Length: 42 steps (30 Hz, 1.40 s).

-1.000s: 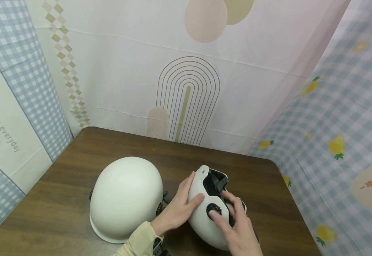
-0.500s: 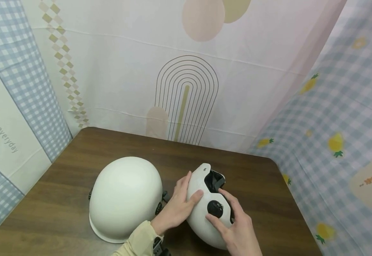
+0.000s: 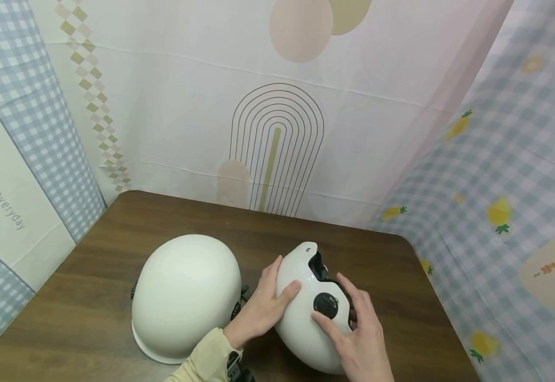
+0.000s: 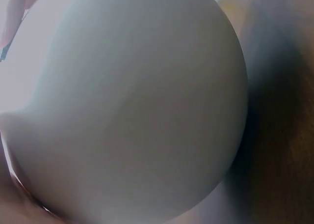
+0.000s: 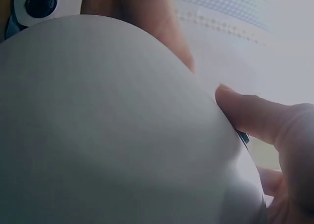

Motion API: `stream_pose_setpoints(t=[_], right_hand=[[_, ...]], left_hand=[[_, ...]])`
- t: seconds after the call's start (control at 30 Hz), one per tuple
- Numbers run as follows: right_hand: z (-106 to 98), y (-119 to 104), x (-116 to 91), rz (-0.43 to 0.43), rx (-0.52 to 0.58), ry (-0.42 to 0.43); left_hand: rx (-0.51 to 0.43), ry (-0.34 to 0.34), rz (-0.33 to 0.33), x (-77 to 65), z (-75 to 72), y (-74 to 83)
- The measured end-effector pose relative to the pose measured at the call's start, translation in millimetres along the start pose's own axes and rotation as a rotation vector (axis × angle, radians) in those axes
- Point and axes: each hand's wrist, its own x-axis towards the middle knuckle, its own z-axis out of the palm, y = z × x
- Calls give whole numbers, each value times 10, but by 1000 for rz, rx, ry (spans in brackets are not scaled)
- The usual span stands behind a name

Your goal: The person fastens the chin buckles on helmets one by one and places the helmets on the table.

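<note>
A white helmet (image 3: 301, 329) lies tilted on its side on the wooden table, in front of me to the right. On its side sits a black round disc (image 3: 326, 305), near the cut-out rim; a little of its dark inside shows. My left hand (image 3: 265, 305) holds the shell from the left, thumb on top and fingers along the far side. My right hand (image 3: 360, 334) pinches the rim, its thumb on the shell just below the disc and its fingers over the edge. In both wrist views the smooth white shell (image 4: 137, 106) fills most of the picture.
A second white helmet (image 3: 186, 297) stands dome up on the table (image 3: 91, 297), left of my left forearm. Black fittings show at its sides. A patterned cloth (image 3: 172, 106) hangs behind the table, and a checked cloth (image 3: 473, 212) hangs at the right.
The held helmet has rolled so that less of its inside shows. My right thumb has slid off the disc to the shell below it. The left hand keeps its hold.
</note>
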Motion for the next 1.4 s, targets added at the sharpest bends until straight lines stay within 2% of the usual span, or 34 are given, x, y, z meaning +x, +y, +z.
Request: stream_pose_setpoints(t=[0.13, 0.3, 0.43, 0.7, 1.03, 1.4], right_hand=[[24, 19, 4, -37, -5, 80], [29, 25, 19, 1, 7, 131], [4, 11, 42, 59, -7, 111], [-41, 10, 89, 79, 16, 97], [-137, -3, 163, 144, -5, 66], [-240, 52, 271, 312, 147, -11]], left_hand=[[22, 12, -1, 3, -15, 25], [32, 21, 7, -8, -31, 49], [28, 24, 3, -18, -38, 56], [43, 27, 7, -15, -57, 87], [73, 27, -3, -28, -95, 181], [96, 29, 63, -10, -125, 257]])
